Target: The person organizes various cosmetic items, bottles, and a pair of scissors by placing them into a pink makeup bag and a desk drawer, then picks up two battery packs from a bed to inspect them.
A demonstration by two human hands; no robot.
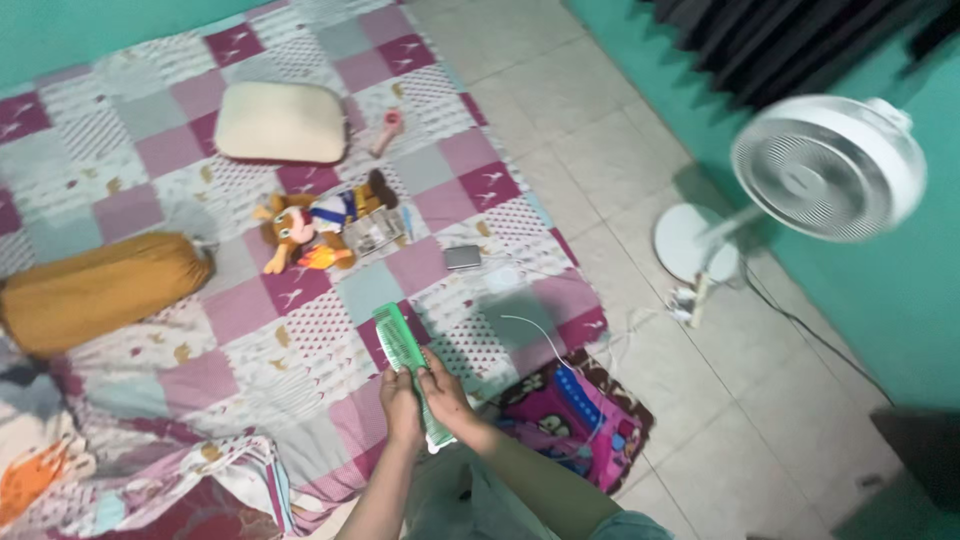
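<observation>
Both hands grip a green comb over the patchwork bedspread (pixel 300 300), the left hand (pixel 401 403) and right hand (pixel 446 398) clamped round its handle (pixel 436 432), toothed end (pixel 398 338) jutting beyond the fingers, likely needing a one-handed regrip.

A home bedroom — patchwork-quilted floor mattress (pixel 300 250), pillow (pixel 282 122), plush toy (pixel 320 225), standing fan (pixel 820 170), tiled floor (pixel 600 150).

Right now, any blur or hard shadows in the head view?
Head view: the white fan and dark curtain are motion-smeared; the green comb in both hands is fairly sharp; the fan casts a soft shadow on the green wall; no glare.
</observation>
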